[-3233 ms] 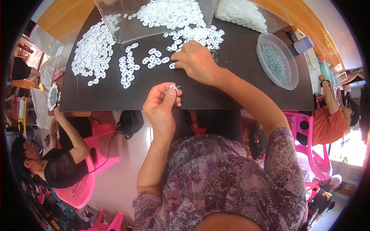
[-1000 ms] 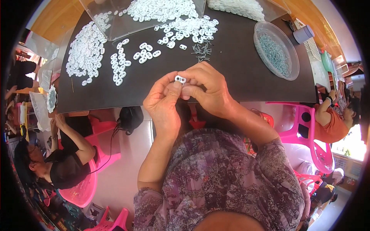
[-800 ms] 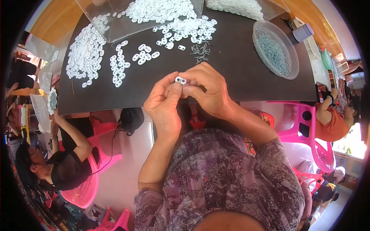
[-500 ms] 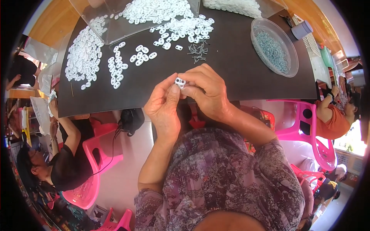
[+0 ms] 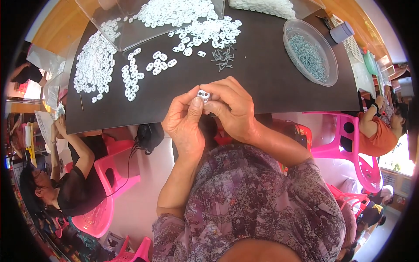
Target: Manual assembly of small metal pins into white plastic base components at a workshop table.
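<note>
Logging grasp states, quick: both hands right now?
Left hand: closed, holding a small white part with holes.
Right hand: closed, gripping the same part.

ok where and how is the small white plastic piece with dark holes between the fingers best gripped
Probably pinch the piece by its left and right edges, coming from both sides: it is small, with holes on its face that an edge grip leaves uncovered.

Apparently a small assembly workshop | dark worktable (image 5: 283, 94) with heaped small white parts (image 5: 94, 61) | clear round tray (image 5: 333, 72) of thin pins (image 5: 307, 56) | co-worker (image 5: 83, 194) on pink plastic chair (image 5: 97, 218)
</note>
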Motion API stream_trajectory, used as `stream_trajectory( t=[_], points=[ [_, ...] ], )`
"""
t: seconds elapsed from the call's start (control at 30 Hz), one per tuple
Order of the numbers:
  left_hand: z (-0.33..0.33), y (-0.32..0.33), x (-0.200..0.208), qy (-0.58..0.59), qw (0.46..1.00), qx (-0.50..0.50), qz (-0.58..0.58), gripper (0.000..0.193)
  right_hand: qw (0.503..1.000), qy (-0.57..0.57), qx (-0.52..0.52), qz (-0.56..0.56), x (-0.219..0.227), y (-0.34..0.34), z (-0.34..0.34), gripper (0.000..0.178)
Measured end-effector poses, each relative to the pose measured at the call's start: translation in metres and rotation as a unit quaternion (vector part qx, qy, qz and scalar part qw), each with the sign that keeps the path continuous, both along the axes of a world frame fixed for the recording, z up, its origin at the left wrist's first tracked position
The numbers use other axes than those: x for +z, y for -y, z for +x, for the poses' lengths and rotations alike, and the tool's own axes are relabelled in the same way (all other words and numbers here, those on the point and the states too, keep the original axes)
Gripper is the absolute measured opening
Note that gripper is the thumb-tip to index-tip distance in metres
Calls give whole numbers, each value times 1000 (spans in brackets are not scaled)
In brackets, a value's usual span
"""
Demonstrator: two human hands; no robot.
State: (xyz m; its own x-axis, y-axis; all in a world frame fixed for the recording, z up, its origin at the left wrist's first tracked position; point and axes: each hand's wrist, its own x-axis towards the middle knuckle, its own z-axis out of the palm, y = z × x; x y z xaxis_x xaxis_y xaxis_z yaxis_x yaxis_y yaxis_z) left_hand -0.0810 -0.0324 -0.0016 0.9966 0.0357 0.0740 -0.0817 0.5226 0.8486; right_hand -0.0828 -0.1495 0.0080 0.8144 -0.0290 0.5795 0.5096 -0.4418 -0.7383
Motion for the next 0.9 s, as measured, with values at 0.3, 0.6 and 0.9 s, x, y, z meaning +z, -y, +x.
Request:
stream_trajectory(
  t=[0.3, 0.6, 0.9],
  points=[
    [-3, 0, 5, 5, 999, 33, 7, 17, 999, 27, -5, 15, -2, -8, -1, 32],
    [-5, 2, 4, 46, 998, 44, 9, 17, 998, 52, -19, 26, -6, -12, -2, 32],
    [-8, 9, -8, 85, 991, 88, 52, 18, 994, 104, -26, 6, -9, -15, -2, 27]
  ],
)
